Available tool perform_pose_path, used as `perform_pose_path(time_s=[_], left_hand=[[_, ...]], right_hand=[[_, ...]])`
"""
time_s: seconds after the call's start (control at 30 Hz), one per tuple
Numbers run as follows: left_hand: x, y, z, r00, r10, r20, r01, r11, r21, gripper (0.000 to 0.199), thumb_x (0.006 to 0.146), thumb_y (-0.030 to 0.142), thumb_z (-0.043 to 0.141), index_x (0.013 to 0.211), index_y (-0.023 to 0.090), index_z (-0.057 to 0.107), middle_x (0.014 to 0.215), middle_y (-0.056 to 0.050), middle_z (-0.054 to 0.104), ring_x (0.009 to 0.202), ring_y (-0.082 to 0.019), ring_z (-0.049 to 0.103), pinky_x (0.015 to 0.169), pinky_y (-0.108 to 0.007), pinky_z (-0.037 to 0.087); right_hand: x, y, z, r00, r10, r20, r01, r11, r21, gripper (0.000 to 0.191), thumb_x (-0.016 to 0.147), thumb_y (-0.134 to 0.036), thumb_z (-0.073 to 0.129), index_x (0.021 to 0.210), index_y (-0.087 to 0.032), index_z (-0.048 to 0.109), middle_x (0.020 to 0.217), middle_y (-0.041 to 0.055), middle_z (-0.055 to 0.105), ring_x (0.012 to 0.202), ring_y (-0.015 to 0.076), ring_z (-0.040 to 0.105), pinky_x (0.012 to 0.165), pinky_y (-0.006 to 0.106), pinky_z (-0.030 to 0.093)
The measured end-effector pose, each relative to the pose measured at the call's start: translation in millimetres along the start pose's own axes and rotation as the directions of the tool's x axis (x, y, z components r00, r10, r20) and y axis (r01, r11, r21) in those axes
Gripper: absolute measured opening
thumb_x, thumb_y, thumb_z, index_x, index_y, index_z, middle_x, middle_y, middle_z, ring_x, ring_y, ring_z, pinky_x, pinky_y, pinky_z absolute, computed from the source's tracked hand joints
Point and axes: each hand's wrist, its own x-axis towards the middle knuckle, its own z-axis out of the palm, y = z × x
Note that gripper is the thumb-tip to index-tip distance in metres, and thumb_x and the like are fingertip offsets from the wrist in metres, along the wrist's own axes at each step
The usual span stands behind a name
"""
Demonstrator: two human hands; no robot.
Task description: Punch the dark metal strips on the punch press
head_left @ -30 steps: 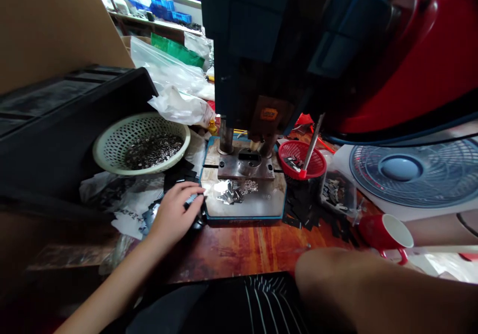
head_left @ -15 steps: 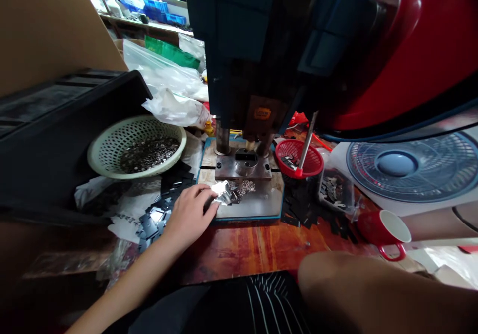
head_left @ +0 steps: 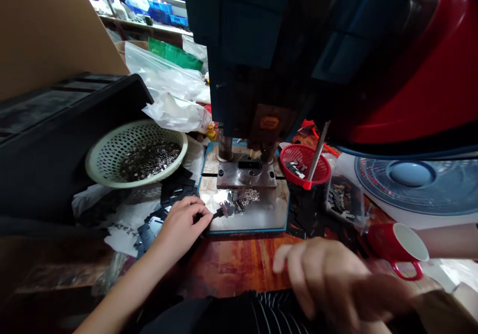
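The right hand was motion-blurred — its grip unreadable. The top edge cut off the press, the right edge the fan; small metal bits blurred together.

We've got a dark part, a pale green basket and a red mug. Our black clothing is rocking pale stripes.

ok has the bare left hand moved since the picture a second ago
Yes. Against the blue-edged, flat silver metal plate, the bare left hand has shifted rightward, from reaching just its left edge to reaching over its near left corner.
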Motion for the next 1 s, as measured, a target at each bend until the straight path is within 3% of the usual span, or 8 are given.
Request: perform_pose_path(time_s=[0.17, 0.27, 0.37, 0.5, 0.63, 0.83, 0.9, 1.0], left_hand=[[-3.1, -0.5, -5.8, 1.0, -0.013, 0.022, 0.015, 0.996, -0.092, 0.022, 0.078, 0.04, 0.053, 0.067, 0.024, 0.066, 0.092, -0.002, 0.064, 0.089, -0.02, 0.059, 0.084, -0.032, 0.043], [-6.8, 5.3, -8.4, 0.999, -0.033, 0.027, 0.036, 0.99, -0.139, 0.022, 0.078, 0.039, 0.053, 0.067, 0.023, 0.063, 0.091, -0.001, 0.065, 0.087, -0.019, 0.06, 0.081, -0.029, 0.044], [-11.4, 9.8, -8.5, 0.994, -0.079, 0.076, 0.091, 0.979, -0.18, 0.02, 0.079, 0.037, 0.052, 0.07, 0.023, 0.062, 0.086, 0.0, 0.066, 0.084, -0.018, 0.061, 0.078, -0.028, 0.044], [-17.6, 11.4, -6.5, 0.972, -0.172, 0.161, 0.211, 0.94, -0.268, 0.02, 0.079, 0.038, 0.052, 0.074, 0.022, 0.064, 0.078, 0.002, 0.068, 0.075, -0.017, 0.062, 0.071, -0.027, 0.046], [-21.1, 14.0, -3.6, 0.974, -0.188, 0.128, 0.227, 0.853, -0.47, 0.022, 0.077, 0.04, 0.055, 0.079, 0.021, 0.065, 0.079, -0.001, 0.069, 0.075, -0.018, 0.064, 0.072, -0.027, 0.049], [-20.8, 27.0, 5.5, 0.998, -0.058, 0.002, 0.05, 0.847, -0.53, 0.021, 0.074, 0.041, 0.061, 0.084, 0.024, 0.069, 0.094, -0.003, 0.07, 0.09, -0.019, 0.064, 0.086, -0.031, 0.049], [-20.1, 30.8, 7.4, 0.997, -0.078, 0.003, 0.067, 0.841, -0.537, 0.022, 0.076, 0.043, 0.059, 0.081, 0.024, 0.069, 0.089, -0.002, 0.071, 0.085, -0.019, 0.065, 0.082, -0.03, 0.051], [-17.0, 31.5, 9.2, 0.991, -0.125, 0.041, 0.126, 0.817, -0.563, 0.027, 0.077, 0.045, 0.056, 0.085, 0.022, 0.068, 0.084, -0.002, 0.071, 0.078, -0.018, 0.066, 0.074, -0.028, 0.053]], right_hand=[[14.2, 12.2, 33.5, 0.994, 0.105, 0.037, -0.098, 0.982, -0.161, 0.041, 0.093, -0.046, 0.039, 0.067, -0.023, 0.061, 0.067, 0.0018, 0.059, 0.066, 0.0163, 0.056, 0.064, 0.03, 0.043], [31.2, 19.2, 61.2, 0.997, -0.004, 0.075, 0.036, 0.9, -0.433, 0.02, 0.091, -0.036, 0.048, 0.094, -0.023, 0.064, 0.083, 0.0031, 0.065, 0.08, 0.0186, 0.057, 0.073, 0.032, 0.04], [50.4, 25.1, 83.8, 0.986, -0.14, 0.094, 0.168, 0.775, -0.61, 0.029, 0.09, -0.034, 0.051, 0.117, -0.025, 0.055, 0.094, 0.0049, 0.065, 0.088, 0.021, 0.054, 0.078, 0.035, 0.037], [69.9, 34.6, 99.6, 0.973, -0.223, 0.065, 0.201, 0.669, -0.715, 0.022, 0.089, -0.03, 0.053, 0.11, -0.027, 0.059, 0.089, 0.0042, 0.065, 0.087, 0.0207, 0.053, 0.077, 0.036, 0.034], [73.2, 38.1, 100.8, 0.983, -0.181, 0.039, 0.165, 0.764, -0.623, 0.011, 0.088, -0.029, 0.055, 0.086, -0.023, 0.065, 0.08, 0.0019, 0.065, 0.083, 0.0194, 0.054, 0.075, 0.034, 0.036], [56.3, 25.8, 92.8, 0.997, 0.056, -0.044, -0.06, 0.992, -0.108, 0.019, 0.092, -0.024, 0.048, 0.097, -0.025, 0.067, 0.086, -0.0014, 0.068, 0.08, 0.0123, 0.061, 0.074, 0.023, 0.046], [46.8, 26.2, 83.6, 0.999, 0.045, -0.03, -0.049, 0.991, -0.121, 0.021, 0.092, -0.024, 0.048, 0.103, -0.026, 0.066, 0.09, -0.0018, 0.069, 0.082, 0.0118, 0.062, 0.076, 0.023, 0.046], [29.8, 37.5, 61.3, 0.988, -0.019, -0.151, -0.044, 0.911, -0.409, 0.02, 0.09, -0.025, 0.05, 0.101, -0.023, 0.066, 0.089, 0.0013, 0.068, 0.083, 0.0158, 0.059, 0.078, 0.029, 0.044]])
